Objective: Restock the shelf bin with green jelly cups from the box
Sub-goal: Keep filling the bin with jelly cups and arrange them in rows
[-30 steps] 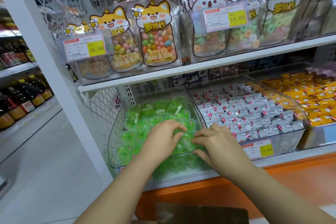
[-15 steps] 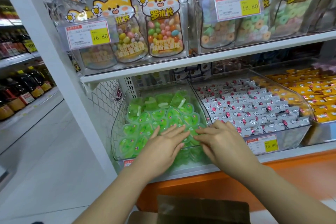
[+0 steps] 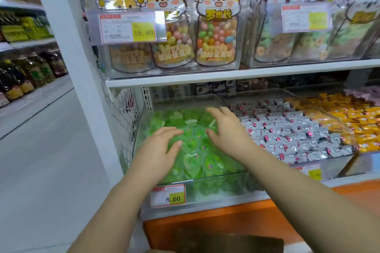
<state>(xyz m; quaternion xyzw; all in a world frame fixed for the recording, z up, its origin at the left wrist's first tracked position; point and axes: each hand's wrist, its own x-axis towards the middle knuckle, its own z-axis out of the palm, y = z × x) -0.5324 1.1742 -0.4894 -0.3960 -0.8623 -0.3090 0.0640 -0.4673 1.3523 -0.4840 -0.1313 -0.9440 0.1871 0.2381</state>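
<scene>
**Head view: flat hands over a loose heap of green cups**

Head camera looks down on the shelf bin (image 3: 222, 186), a clear tub at the frame's centre. The green jelly cups (image 3: 197, 158) are heaped inside it to about the height of its front wall. The left hand (image 3: 158, 150) lies palm down at the heap's 8 o'clock side, fingers straight and slightly apart. The right hand (image 3: 226, 132) reaches toward 1 o'clock, fingers spread wide over the cups at the back. Neither hand pinches or curls round anything visible; blur hides whether the palms press on the cups or hover just above. The box (image 3: 230, 241) shows only as a brown edge at 6 o'clock of the frame, its contents hidden.

The cups look small, light and glossy, thin plastic with a film lid, seemingly heart-shaped. They probably slide over one another readily, so the heap would likely shift under a push, and cups by the front wall could tip over it. The rim seems the stiffest part, so a cup is best taken across its sides between thumb and fingers. That spares the film top, likely the weak point. For many at once, a scooped double handful looks more suitable than single picks. Silver-wrapped sweets (image 3: 287, 135) lie just beside, at the bin's 3 o'clock.
</scene>
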